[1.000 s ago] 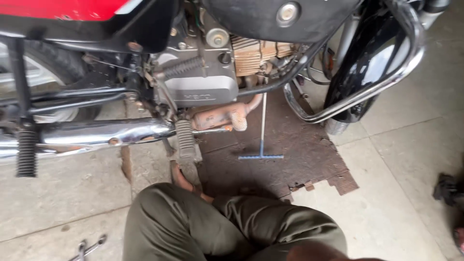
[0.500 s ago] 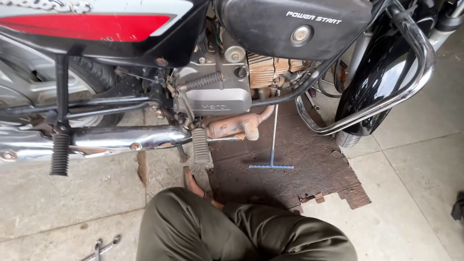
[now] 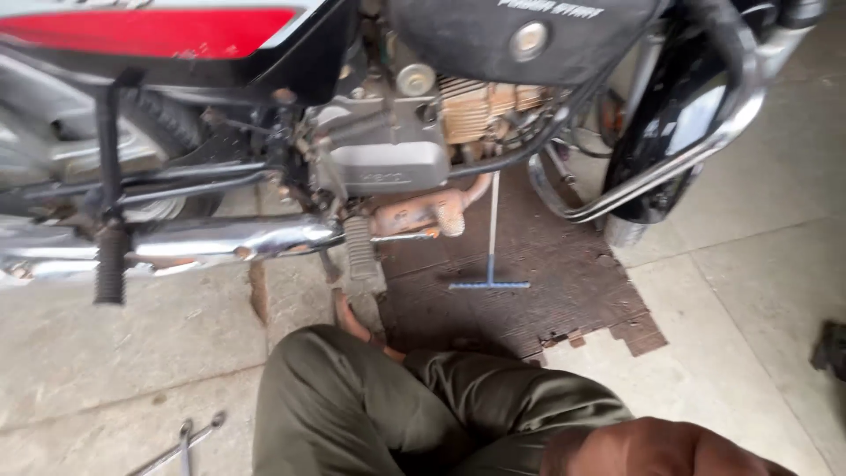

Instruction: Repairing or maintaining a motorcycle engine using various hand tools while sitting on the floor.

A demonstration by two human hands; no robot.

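Part of a bare hand or forearm, most likely my right hand (image 3: 661, 449), shows at the bottom edge and rests over my knee in olive trousers (image 3: 423, 414). Its fingers are cut off by the frame and it touches no tool. My left hand is out of sight. In front of me stands a motorcycle with its grey engine block (image 3: 388, 163), chrome exhaust pipe (image 3: 229, 238) and ribbed footpeg (image 3: 359, 247). A blue T-handle wrench (image 3: 491, 256) stands upright under the engine, its crossbar on a worn brown mat (image 3: 564, 300).
Two spanners (image 3: 181, 439) lie on the concrete floor at the lower left. A chrome crash guard (image 3: 670, 167) and the front wheel stand at the right. A rear footpeg (image 3: 110, 264) hangs at the left. My foot (image 3: 352, 319) sits just below the front footpeg.
The view has drawn closer and shifted left across the bike. The bare hand or forearm has come into view at the bottom edge. The T-handle wrench has stayed in place.
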